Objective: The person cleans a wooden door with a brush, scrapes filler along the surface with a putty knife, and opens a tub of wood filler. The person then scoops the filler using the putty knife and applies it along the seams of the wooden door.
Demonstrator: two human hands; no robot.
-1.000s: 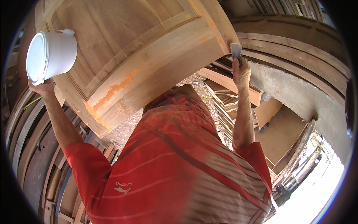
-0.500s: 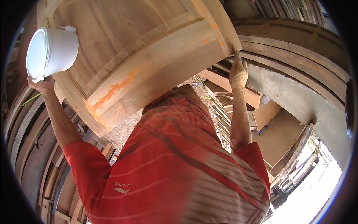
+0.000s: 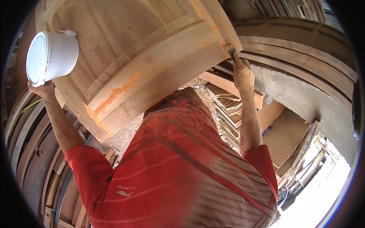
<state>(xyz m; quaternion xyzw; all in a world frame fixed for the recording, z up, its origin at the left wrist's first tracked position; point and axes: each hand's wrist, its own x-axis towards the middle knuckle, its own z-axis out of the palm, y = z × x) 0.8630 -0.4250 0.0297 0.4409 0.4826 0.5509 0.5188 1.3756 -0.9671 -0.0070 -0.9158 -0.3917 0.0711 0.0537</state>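
A large panelled wooden door (image 3: pixel 159 64) lies before me, with orange filler (image 3: pixel 118 93) smeared along its near-left part and small orange dabs on the right. My left hand (image 3: pixel 41 89) is closed on the lower rim of a white plastic bucket (image 3: pixel 62 55), which appears tilted over the door's left side. Some of that hand's fingers are hidden behind the bucket. At the door's near-right corner, my right hand (image 3: pixel 243 76) grips a small dark scraper (image 3: pixel 231 52). The scraper touches the wood; its handle is mostly covered by my fingers.
Long boards (image 3: pixel 292 53) are stacked along the right, beside a grey concrete ledge (image 3: pixel 289 83). More planks (image 3: pixel 42 152) lean at the left. Below the right forearm are brown panels (image 3: pixel 285 133) and thin wood strips. Debris lies on the ground between my body and the door.
My right hand has shifted slightly, and more of the dark scraper shows at the door's corner. The view has moved a little; the left hand stays on the bucket.
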